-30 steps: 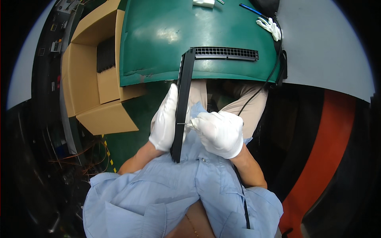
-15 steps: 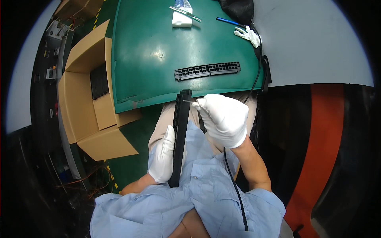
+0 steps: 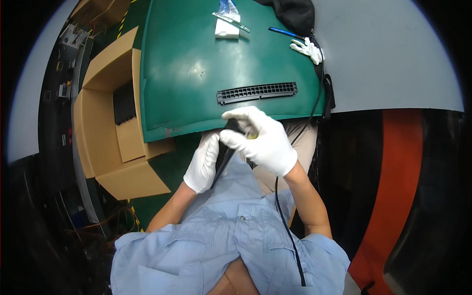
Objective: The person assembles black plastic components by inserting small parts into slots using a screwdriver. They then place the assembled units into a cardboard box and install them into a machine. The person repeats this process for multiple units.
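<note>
A long black plastic grille strip is held tilted in front of my lap. My left hand, in a white glove, is closed around its side. At the strip's upper end, my right hand, also white-gloved, has thumb and fingers closed about it. A small yellowish bit shows within the right hand; it may be part of a tool, mostly hidden by the fingers. Just beyond my hands, a second black grille with a grid of square openings lies on the green mat.
To the left stands an open cardboard box with black parts inside. Farther back on the mat are a white block, a metallic strip, a blue pen, a spare white glove and a black bag. A black cable hangs down the right.
The strip has turned and tilted, its upper end now between my right fingers. My left hand has moved up along it. The thin metal tip that stuck out from my right hand is no longer visible.
</note>
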`<state>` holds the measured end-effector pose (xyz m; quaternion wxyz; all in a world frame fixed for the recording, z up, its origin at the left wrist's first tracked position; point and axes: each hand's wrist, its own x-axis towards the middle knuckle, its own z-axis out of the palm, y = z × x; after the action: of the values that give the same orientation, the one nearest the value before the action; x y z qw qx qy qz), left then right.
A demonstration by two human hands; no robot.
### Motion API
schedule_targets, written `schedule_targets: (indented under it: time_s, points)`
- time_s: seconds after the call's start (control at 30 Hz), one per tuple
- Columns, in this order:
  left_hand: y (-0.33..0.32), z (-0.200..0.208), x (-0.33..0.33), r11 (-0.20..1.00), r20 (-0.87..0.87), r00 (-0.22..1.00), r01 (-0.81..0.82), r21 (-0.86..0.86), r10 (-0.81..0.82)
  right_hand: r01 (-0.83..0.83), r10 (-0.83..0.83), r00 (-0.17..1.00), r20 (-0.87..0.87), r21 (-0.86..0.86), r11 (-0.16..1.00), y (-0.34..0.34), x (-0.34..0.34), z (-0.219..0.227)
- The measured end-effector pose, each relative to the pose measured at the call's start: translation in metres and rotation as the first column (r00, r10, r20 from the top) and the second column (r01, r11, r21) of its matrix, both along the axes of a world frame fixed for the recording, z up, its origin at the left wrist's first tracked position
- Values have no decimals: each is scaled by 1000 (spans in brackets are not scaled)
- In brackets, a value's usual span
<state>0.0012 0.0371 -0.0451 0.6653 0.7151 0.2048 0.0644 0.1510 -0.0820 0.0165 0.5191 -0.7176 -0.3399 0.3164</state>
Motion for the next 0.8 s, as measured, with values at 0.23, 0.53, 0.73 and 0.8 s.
schedule_targets:
  time_s: [0.23,0.53,0.73,0.8]
  points:
    - [-9,32,16,942,-58,967,-256,-217,250,1,-1,993,120,-2,1000,-26,-19,8]
    - [-19,32,14,959,-63,981,-192,-210,183,-262,138,635,760,44,964,-31,-3,-11]
    - [-24,32,15,976,-58,992,-117,-185,108,-399,236,624,745,44,916,-50,-6,-4]
    - [-23,31,14,980,-30,996,-89,-180,85,-418,272,650,710,35,908,-58,-13,-7]
